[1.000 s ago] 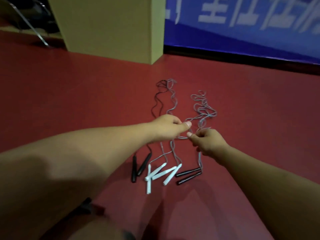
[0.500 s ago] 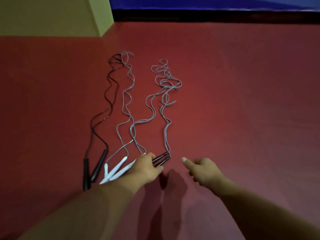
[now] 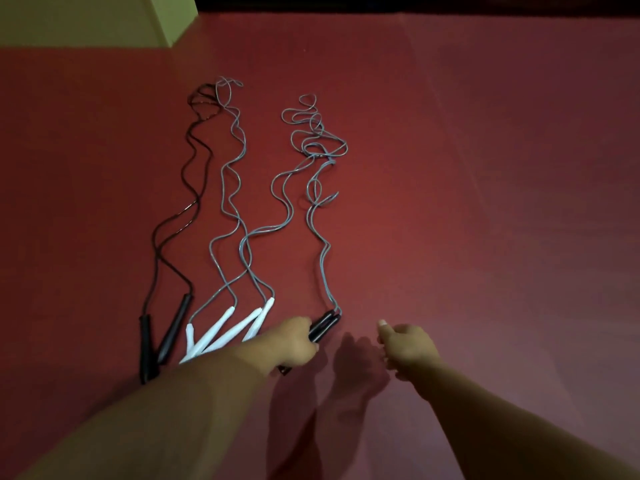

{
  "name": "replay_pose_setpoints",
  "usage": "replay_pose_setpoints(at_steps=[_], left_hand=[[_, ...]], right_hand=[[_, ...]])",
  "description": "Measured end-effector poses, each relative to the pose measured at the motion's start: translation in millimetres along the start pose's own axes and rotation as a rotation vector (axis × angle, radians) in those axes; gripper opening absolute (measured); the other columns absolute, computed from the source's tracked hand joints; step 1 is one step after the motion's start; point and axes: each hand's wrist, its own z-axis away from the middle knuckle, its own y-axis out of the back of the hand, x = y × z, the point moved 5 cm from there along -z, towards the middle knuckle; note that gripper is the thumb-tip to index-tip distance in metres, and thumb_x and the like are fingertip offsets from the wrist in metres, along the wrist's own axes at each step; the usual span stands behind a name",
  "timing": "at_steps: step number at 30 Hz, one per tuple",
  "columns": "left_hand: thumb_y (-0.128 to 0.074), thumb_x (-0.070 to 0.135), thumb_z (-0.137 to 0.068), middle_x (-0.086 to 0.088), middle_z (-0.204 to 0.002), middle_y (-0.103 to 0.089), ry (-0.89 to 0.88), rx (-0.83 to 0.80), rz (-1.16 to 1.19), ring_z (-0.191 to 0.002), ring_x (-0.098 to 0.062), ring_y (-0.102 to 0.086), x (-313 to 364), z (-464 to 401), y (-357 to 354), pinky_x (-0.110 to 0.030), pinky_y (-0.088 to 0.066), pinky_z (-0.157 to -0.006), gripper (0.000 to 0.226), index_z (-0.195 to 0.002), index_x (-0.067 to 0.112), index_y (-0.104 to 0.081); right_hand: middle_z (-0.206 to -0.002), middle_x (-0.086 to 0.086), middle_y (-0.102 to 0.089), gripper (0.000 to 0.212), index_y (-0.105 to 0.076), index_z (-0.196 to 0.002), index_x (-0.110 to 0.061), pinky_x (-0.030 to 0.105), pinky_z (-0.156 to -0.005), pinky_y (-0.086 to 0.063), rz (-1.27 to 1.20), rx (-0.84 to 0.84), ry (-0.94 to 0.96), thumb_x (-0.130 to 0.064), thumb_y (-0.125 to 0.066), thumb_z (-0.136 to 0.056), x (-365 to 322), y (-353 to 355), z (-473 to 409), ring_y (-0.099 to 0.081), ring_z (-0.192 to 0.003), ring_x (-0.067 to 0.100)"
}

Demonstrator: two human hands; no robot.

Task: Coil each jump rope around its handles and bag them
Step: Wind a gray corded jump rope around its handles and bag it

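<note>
Several jump ropes lie stretched out on the red floor [image 3: 485, 202]. At the left is a black rope [image 3: 191, 188] with two black handles [image 3: 173, 330]. In the middle, grey ropes [image 3: 239, 216] end in several white handles [image 3: 225, 327]. At the right, a grey rope [image 3: 320, 209] leads to a pair of black handles [image 3: 323, 325]. My left hand [image 3: 296, 344] grips that pair of black handles near the floor. My right hand [image 3: 407, 344] hovers just right of them, fingers loosely curled, holding nothing.
A yellow-green block or pillar [image 3: 86, 19] stands at the far left. A dark strip of wall base [image 3: 415, 1] runs along the top edge. The hands cast shadows on the floor between them.
Both hands let go of the grey rope and dropped back toward me. My left hand has closed on the right rope's black handles. The view tilted down.
</note>
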Motion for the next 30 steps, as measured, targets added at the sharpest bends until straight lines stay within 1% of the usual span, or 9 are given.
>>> replay_pose_setpoints(at_steps=[3,8,11,15,18,21,23,26,30], left_hand=[[-0.061,0.023,-0.087,-0.006,-0.099,-0.067,-0.071,0.017,0.126,-0.093,-0.025,-0.065,18.5,27.6,25.7,-0.028,-0.049,-0.08,0.019,-0.104,0.015,-0.06],[-0.057,0.006,-0.09,-0.005,-0.075,-0.063,-0.221,0.04,0.372,-0.058,-0.017,-0.063,49.8,92.5,68.9,-0.016,-0.044,-0.048,0.016,-0.103,0.015,-0.056],[-0.058,0.008,-0.093,-0.005,-0.076,-0.062,-0.298,0.031,0.396,-0.057,-0.013,-0.061,66.1,125.7,95.9,-0.021,-0.043,-0.051,0.022,-0.109,0.022,-0.058],[-0.062,0.01,-0.093,-0.001,-0.08,-0.064,-0.403,-0.001,0.477,-0.065,-0.016,-0.066,89.8,180.0,128.3,-0.024,-0.044,-0.053,0.026,-0.108,0.031,-0.06],[-0.061,0.007,-0.093,0.0,-0.075,-0.063,-0.479,-0.008,0.569,-0.055,-0.013,-0.061,109.7,223.7,151.7,-0.021,-0.045,-0.047,0.027,-0.115,0.023,-0.062],[-0.059,0.005,-0.094,-0.003,-0.073,-0.063,-0.523,0.031,0.689,-0.049,-0.013,-0.054,122.3,259.9,172.3,-0.023,-0.044,-0.048,0.024,-0.116,0.013,-0.062],[-0.059,0.005,-0.093,-0.004,-0.073,-0.063,-0.53,0.066,0.747,-0.048,-0.013,-0.053,125.6,278.7,184.4,-0.022,-0.044,-0.046,0.022,-0.114,0.011,-0.062],[-0.065,0.004,-0.089,-0.007,-0.075,-0.066,-0.508,0.123,0.854,-0.049,-0.014,-0.054,120.5,294.3,199.5,-0.022,-0.044,-0.045,0.024,-0.112,0.014,-0.063],[-0.071,0.005,-0.085,-0.001,-0.069,-0.068,-0.466,0.158,0.891,-0.052,-0.015,-0.061,102.0,304.1,199.2,-0.019,-0.042,-0.043,0.029,-0.111,0.015,-0.063]], right_hand=[[-0.089,0.022,-0.071,0.053,-0.066,-0.079,-0.003,0.037,-0.07,-0.042,0.002,0.006,0.049,-0.05,-0.044,-0.093,-25.6,14.0,17.0,-0.062,-0.076,0.034],[-0.097,0.018,-0.069,0.045,-0.058,-0.079,-0.013,0.044,-0.081,-0.053,0.026,0.097,0.206,-0.05,-0.041,-0.095,-90.9,64.0,68.5,-0.066,-0.095,0.039],[-0.096,0.015,-0.067,0.046,-0.058,-0.085,-0.011,0.047,-0.085,-0.054,0.018,0.182,0.292,-0.052,-0.04,-0.096,-127.2,95.7,97.7,-0.065,-0.097,0.037],[-0.093,0.007,-0.063,0.047,-0.062,-0.093,-0.009,0.033,-0.081,-0.043,0.026,0.285,0.439,-0.049,-0.039,-0.099,-174.3,133.8,153.4,-0.059,-0.098,0.03],[-0.089,0.009,-0.069,0.053,-0.068,-0.088,-0.006,0.035,-0.08,-0.046,-0.026,0.273,0.545,-0.049,-0.039,-0.099,-204.7,150.4,194.0,-0.061,-0.087,0.027],[-0.063,0.001,-0.055,0.056,-0.058,-0.066,-0.009,0.031,-0.06,-0.037,-0.05,0.261,0.604,-0.052,-0.04,-0.098,-227.2,164.1,229.5,-0.049,-0.06,0.017],[-0.06,0.002,-0.056,0.057,-0.057,-0.063,-0.01,0.031,-0.062,-0.038,-0.083,0.27,0.64,-0.052,-0.042,-0.098,-240.8,175.8,247.5,-0.05,-0.059,0.017],[-0.049,0.003,-0.053,0.05,-0.06,-0.068,-0.008,0.03,-0.057,-0.044,-0.214,0.215,0.681,-0.048,-0.049,-0.097,-255.8,185.8,266.4,-0.05,-0.045,0.018],[-0.049,0.005,-0.043,0.041,-0.062,-0.082,-0.012,0.023,-0.042,-0.033,-0.358,0.027,0.701,-0.047,-0.049,-0.097,-250.7,172.5,287.4,-0.034,-0.037,0.016]])
